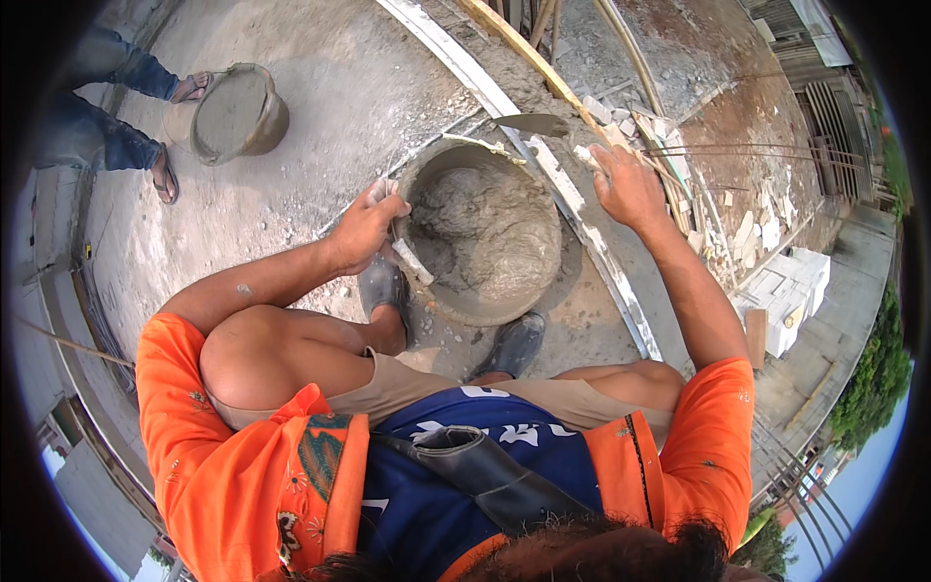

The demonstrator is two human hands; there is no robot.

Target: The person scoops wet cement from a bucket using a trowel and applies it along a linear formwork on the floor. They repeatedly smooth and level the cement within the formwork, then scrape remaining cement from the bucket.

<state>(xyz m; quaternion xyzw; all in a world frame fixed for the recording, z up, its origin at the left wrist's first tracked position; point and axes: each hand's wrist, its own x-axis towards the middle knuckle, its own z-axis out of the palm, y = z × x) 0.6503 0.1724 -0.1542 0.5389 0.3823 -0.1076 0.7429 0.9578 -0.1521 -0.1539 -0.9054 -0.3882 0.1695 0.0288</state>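
Note:
Between my feet stands a bucket (pixel 425 297) filled with wet grey mortar (pixel 485 228), its surface churned and uneven. My left hand (pixel 367 229) is closed at the bucket's left edge, thumb against the rim. Just below that hand, a pale tube-shaped piece (pixel 413 262) hangs along the bucket's side. Off the bucket's far right side, my right hand (pixel 630 186) grips the whitish handle of a trowel (pixel 531 124). The trowel's grey blade points left, above the far rim, and is apart from the mortar.
At the far left, a second mortar-filled bucket (pixel 262 131) stands beside another person's sandalled feet (pixel 167 177). A long white-splashed metal bar (pixel 606 260) runs past my bucket's right side. Beyond it lie wooden poles (pixel 531 53), broken rubble (pixel 752 238) and stacked white blocks (pixel 790 291).

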